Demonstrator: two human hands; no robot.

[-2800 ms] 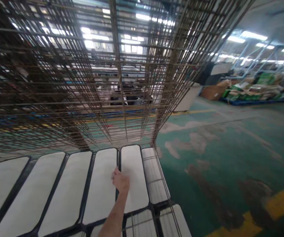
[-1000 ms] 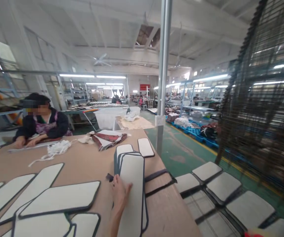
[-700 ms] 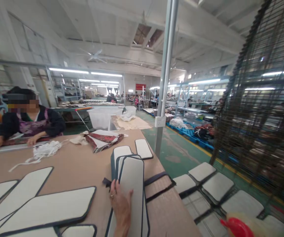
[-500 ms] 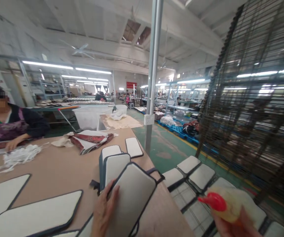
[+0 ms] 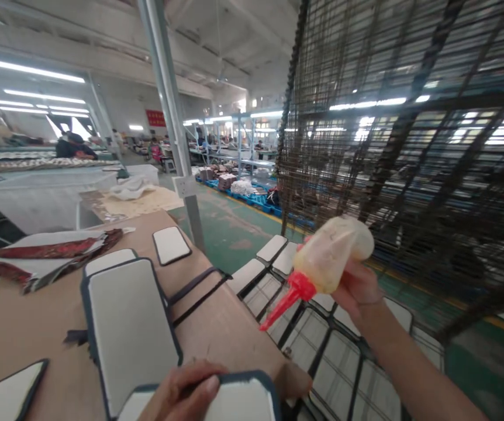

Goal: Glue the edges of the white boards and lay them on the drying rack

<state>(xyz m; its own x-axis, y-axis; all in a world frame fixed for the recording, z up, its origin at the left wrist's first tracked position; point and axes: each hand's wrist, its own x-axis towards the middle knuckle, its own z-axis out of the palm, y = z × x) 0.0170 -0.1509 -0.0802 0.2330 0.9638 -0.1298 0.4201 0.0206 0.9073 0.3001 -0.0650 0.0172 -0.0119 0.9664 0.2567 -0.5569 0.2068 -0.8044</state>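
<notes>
My right hand (image 5: 359,286) is wrapped round a translucent squeeze bottle (image 5: 328,251) with a red cap, its nozzle slanting down to the left over the rack. At the bottom centre my left hand (image 5: 190,389) pinches the edge of a pale panel with a dark border (image 5: 243,400). Beside it, a larger pale panel (image 5: 131,327) lies on top of a stack on the brown table (image 5: 208,345), with dark straps sticking out to the right.
A small panel (image 5: 171,244) lies near the table's far edge by a metal post (image 5: 168,99). Patterned fabric (image 5: 45,257) lies at the left. A rack of pale panels (image 5: 335,351) stands right of the table, before a large wire mesh (image 5: 392,128).
The view has swung right. My left hand has gone from the large panel to another panel's edge lower down. The bottle in my right hand has risen, its nozzle now pointing down and left.
</notes>
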